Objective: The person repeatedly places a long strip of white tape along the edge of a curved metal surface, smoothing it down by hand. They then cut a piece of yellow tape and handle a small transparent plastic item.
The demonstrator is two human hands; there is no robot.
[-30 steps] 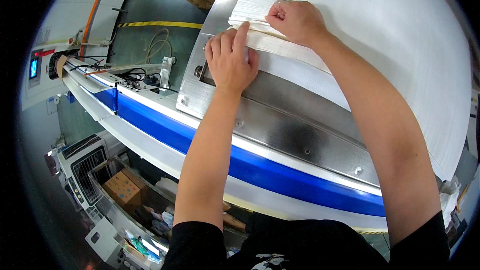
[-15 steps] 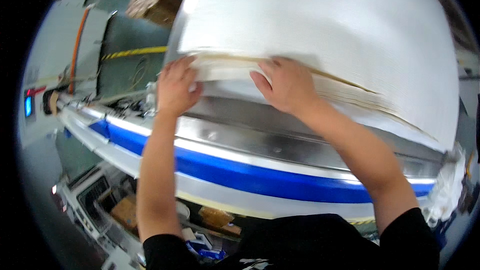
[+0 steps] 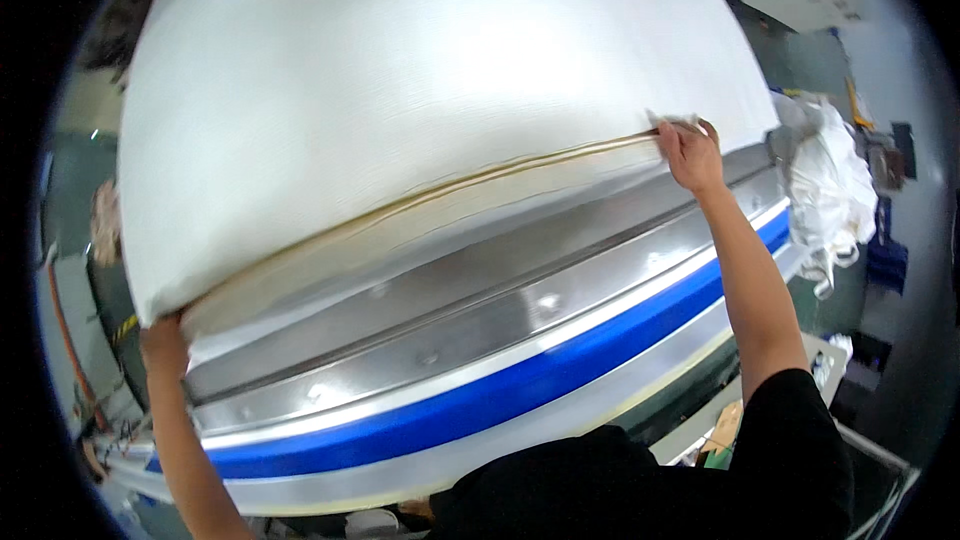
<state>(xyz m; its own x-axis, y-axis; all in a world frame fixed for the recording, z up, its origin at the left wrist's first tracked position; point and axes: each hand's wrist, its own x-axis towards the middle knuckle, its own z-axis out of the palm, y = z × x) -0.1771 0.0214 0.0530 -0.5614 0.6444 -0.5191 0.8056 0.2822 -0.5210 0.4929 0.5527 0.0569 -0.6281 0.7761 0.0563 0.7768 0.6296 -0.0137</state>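
Observation:
A broad stack of white fabric layers (image 3: 400, 70) covers the surface before me, with yellowish layered edges running along its near side. My left hand (image 3: 166, 345) is closed at the near left corner, its fingertips partly hidden by the cloth. Far to the right, my right hand (image 3: 692, 155) pinches the top layer's near edge, where a small bit of cloth bunches up over the fingers. Between both hands the edge stretches in a long line, slightly raised over the layers beneath.
A metal rail (image 3: 480, 325) runs along the near side, with a blue strip (image 3: 470, 405) in front of it. White plastic bags (image 3: 828, 180) hang at the right end. At far left, a wrapped bundle (image 3: 105, 223) stands beyond the fabric.
My hands have moved wide apart, the left to the near left corner and the right along the edge to the right. Both now grip the fabric edge. The view has turned rightward.

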